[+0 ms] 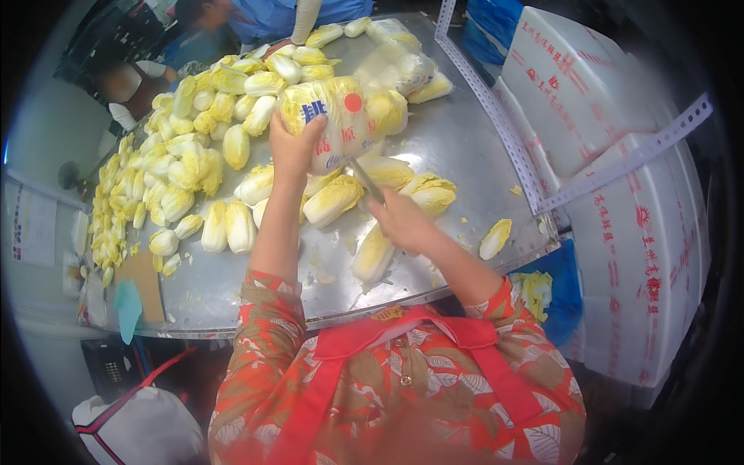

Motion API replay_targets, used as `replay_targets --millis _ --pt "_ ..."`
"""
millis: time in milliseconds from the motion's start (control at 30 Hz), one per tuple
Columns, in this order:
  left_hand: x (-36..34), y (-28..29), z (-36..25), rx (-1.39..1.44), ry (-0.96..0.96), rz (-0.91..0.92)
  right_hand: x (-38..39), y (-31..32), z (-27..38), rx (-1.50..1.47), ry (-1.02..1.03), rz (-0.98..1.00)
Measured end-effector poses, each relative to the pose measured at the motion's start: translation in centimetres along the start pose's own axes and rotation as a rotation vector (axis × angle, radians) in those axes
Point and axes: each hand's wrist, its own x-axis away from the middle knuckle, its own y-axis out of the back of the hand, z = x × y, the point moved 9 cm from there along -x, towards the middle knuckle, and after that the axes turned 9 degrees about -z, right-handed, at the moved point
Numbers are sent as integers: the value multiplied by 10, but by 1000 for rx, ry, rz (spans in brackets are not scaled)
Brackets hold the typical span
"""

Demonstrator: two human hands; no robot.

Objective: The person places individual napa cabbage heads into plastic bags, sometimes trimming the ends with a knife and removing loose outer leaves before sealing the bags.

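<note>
My left hand [293, 147] grips the left side of a clear printed plastic bag [329, 151], raised above the table with yellow-white napa cabbage in it. One cabbage head [385, 112] shows at the bag's right. Closed around a knife [366, 180], my right hand [403, 221] is just below the bag. The narrow blade points up and left toward the bag's lower edge; whether it touches the plastic I cannot tell. Loose cabbages lie beneath and around my hands, among them one head [333, 199] between my forearms and another [373, 254] closer to me.
A big heap of napa cabbages [174, 167] covers the metal table's [473, 174] left side. Filled bags [395, 66] lie at the far side. White printed boxes [635, 232] stack at right behind a perforated metal strip [496, 108]. Other people stand across the table, one in blue [263, 19].
</note>
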Motion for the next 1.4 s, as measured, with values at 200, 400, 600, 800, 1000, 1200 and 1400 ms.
replay_targets --millis 200,400,600,800,1000,1200,1400 --pt "13 -20 17 14 66 28 -5 39 28 -242 103 -152" --pt "10 -25 17 86 61 29 -32 29 32 -175 7 -140" --pt "-9 -13 10 267 144 67 72 -37 -86 53 -365 184" --pt "-7 -4 42 49 192 139 45 35 -60 -455 -251 -38" --pt "10 -4 42 459 561 341 49 37 -74 -683 -239 -132" --pt "19 12 9 620 387 421 23 71 -29 -811 -7 -295" --pt "49 5 14 665 436 371 -31 61 53 -757 109 -67"
